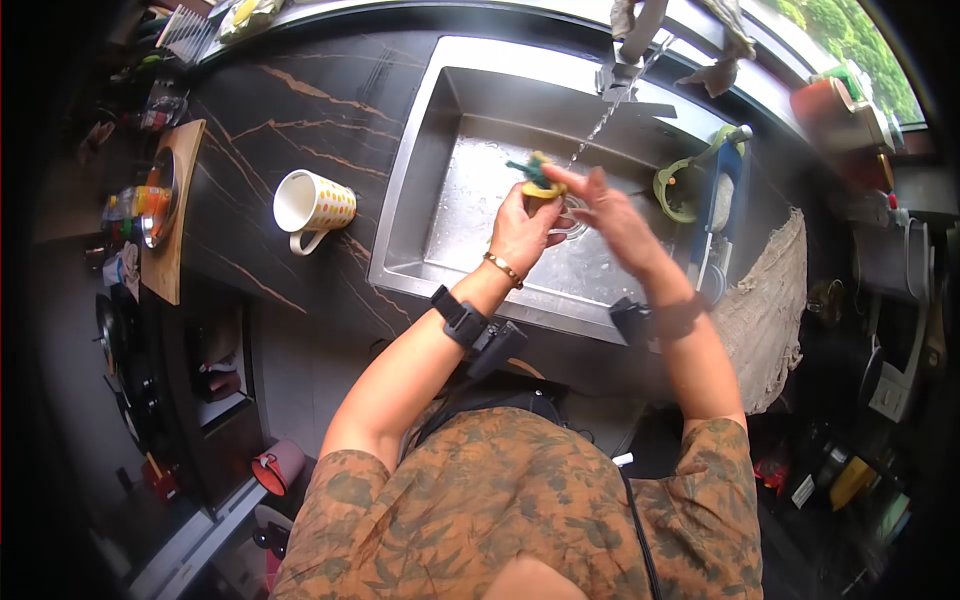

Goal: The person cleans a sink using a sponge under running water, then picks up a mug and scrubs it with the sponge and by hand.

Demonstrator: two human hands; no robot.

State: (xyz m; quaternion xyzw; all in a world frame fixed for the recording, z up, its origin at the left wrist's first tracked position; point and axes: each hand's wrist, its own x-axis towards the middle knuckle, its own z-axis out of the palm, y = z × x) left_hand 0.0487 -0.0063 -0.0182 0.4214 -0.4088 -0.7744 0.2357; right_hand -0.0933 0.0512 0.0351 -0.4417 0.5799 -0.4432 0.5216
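Over the steel sink [470,215], my left hand [522,235] is closed around a small yellow-and-green thing [543,187], blurred and partly hidden by my fingers, so its kind is unclear. Just to the right of it, my right hand [622,232] is smeared by motion, with its fingers stretched out and apart toward that thing. Whether the fingertips touch it I cannot tell. Water [597,130] runs from the faucet [622,70] and falls behind my hands.
A dotted white mug [318,203] lies on the dark counter [255,150], left of the sink. A green strainer [677,192] sits at the sink's right side. A grey cloth [770,310] drapes over the right counter edge. A wooden board [185,220] is far left.
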